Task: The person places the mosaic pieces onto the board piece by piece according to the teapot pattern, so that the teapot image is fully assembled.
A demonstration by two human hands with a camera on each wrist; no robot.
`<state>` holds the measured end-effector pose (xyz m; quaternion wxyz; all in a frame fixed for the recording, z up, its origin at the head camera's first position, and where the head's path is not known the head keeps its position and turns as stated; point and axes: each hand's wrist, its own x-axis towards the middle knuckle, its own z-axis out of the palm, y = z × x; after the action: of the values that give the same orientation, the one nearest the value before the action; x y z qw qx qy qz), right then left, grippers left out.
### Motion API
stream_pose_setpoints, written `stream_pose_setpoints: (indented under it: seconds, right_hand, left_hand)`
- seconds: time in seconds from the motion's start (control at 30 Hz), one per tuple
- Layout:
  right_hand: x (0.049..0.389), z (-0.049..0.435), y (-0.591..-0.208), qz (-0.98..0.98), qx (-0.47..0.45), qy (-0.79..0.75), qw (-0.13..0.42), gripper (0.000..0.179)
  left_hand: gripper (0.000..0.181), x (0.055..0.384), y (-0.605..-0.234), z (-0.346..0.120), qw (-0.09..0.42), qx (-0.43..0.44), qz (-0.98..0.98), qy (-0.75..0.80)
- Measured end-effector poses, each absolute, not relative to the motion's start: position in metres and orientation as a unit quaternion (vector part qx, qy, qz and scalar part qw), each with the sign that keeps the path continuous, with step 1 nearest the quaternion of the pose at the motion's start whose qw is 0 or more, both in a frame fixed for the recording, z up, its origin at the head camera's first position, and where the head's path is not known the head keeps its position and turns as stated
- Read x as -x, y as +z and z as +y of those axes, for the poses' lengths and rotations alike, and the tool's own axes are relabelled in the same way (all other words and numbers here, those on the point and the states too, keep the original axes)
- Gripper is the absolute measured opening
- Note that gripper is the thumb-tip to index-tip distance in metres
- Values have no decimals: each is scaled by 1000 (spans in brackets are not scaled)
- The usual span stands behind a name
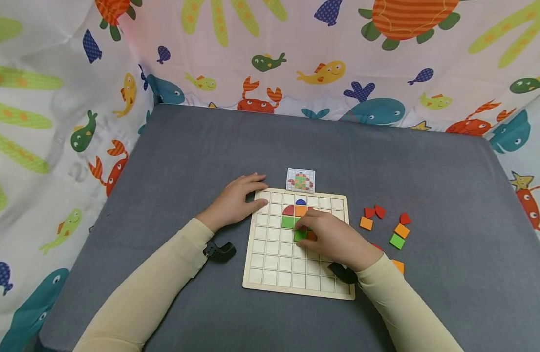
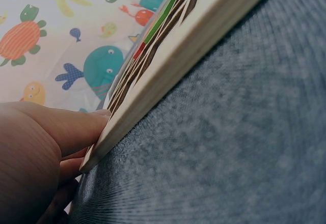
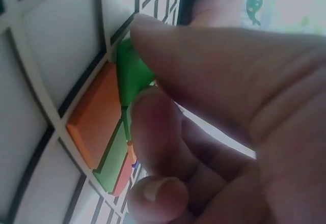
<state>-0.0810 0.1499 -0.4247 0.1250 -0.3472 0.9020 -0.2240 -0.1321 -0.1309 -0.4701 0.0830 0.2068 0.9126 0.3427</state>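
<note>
A wooden grid board lies on the grey table. My left hand rests at its far left corner, fingers fairly straight, thumb on the rim. Over the middle of the grid, my right hand pinches a green square tile between thumb and forefinger, low at a cell beside an orange square tile. Behind these sit a green tile, an orange tile, a red quarter-round tile and a blue half-round tile. My right hand hides part of the pattern.
A small card with a coloured pattern lies at the board's far edge. Loose tiles lie to the right, among them an orange square, a green square and a red piece. A sea-animal curtain surrounds the table.
</note>
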Motion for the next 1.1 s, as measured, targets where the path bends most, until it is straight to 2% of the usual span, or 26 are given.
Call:
stream_pose_setpoints:
  seconds: [0.87,1.1]
  right_hand:
    - [79,152,-427,903,358,-206,115,24]
    - [80,157,-423,907,347,-210,117,20]
  left_hand:
    - [49,131,-467,-130,89,-199,913,345]
    - [49,132,-469,-130,85,-202,913,343]
